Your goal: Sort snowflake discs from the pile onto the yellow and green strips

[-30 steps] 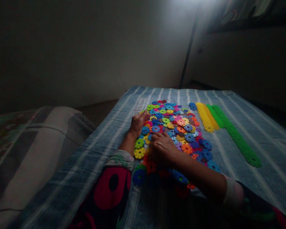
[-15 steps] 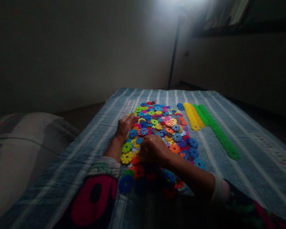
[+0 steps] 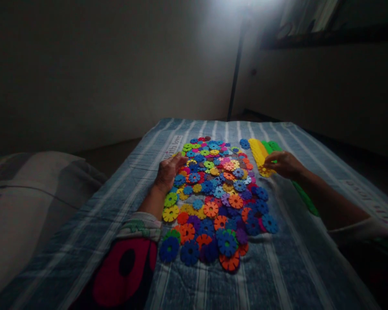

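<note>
A pile of many-coloured notched plastic discs point(image 3: 210, 209) lies spread over the middle of the striped cloth. At the pile's left edge rests my left hand point(image 3: 168, 172), its fingers stretched out over the nearest discs, gripping nothing I can see. My right hand point(image 3: 286, 165) is over the right side, fingertips pinched together at the near end of a row of overlapping yellow discs point(image 3: 256, 154). Whatever is in that pinch is too small and dark to make out. Beside it runs a row of green discs point(image 3: 305, 198), partly hidden under my right hand and forearm.
A couple of blue discs point(image 3: 244, 144) lie by the far end of the yellow row. The blue striped cloth point(image 3: 123, 202) covers the table. A cloth-covered form point(image 3: 42, 206) stands at the left, and a lamp pole point(image 3: 236, 77) rises behind the table.
My right hand has moved from the near middle of the pile to the right, over the yellow row, uncovering the discs below. My left hand has stayed almost in place.
</note>
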Available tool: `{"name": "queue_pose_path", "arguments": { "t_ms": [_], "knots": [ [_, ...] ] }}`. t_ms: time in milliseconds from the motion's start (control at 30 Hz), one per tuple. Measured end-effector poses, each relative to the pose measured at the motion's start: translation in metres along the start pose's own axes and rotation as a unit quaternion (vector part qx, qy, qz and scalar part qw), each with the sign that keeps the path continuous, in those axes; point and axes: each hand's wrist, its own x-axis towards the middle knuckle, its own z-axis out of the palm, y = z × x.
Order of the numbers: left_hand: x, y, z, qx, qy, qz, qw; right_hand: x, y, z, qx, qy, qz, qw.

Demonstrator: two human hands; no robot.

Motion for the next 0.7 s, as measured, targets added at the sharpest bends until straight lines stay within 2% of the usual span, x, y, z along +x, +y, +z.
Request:
{"name": "queue_pose_path", "arguments": {
  "t_ms": [233,467,567,700],
  "knots": [
    [-0.001,0.000,0.001,0.009,0.001,0.001,1.000,0.003,0.026,0.011,0.003,-0.025,0.018,1.000],
    [-0.001,-0.001,0.000,0.010,-0.001,0.003,1.000,-0.002,0.034,0.021,-0.088,0.012,0.011,0.996],
    [-0.001,-0.001,0.000,0.011,-0.006,0.004,1.000,-0.006,0.017,0.027,-0.101,0.025,-0.011,0.995],
    [-0.002,-0.002,0.000,0.012,-0.006,0.003,1.000,-0.012,-0.038,0.040,-0.042,0.016,-0.099,0.994]
  ]
}}
